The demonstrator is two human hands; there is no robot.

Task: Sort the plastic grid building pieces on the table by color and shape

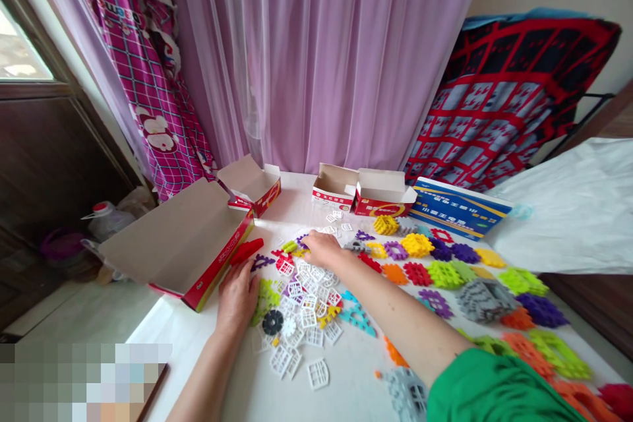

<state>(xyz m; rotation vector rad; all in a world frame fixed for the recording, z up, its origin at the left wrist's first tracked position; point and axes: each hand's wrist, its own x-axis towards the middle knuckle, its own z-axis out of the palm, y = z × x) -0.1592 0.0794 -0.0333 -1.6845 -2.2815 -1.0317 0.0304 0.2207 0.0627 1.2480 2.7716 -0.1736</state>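
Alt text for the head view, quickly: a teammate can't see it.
A person's left hand is beside a red piece, the right hand at the far side of white lattice pieces heaped on a white table. Open boxes stand left and behind; coloured pieces lie to the right.

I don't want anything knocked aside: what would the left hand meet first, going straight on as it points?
Probably the long red piece, just ahead of the left hand; depth is unclear, and they may already be touching.

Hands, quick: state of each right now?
Left hand: fingertips by a long red plastic piece; grip can't be told.
Right hand: fingers at a small purple plastic piece; grip hidden.
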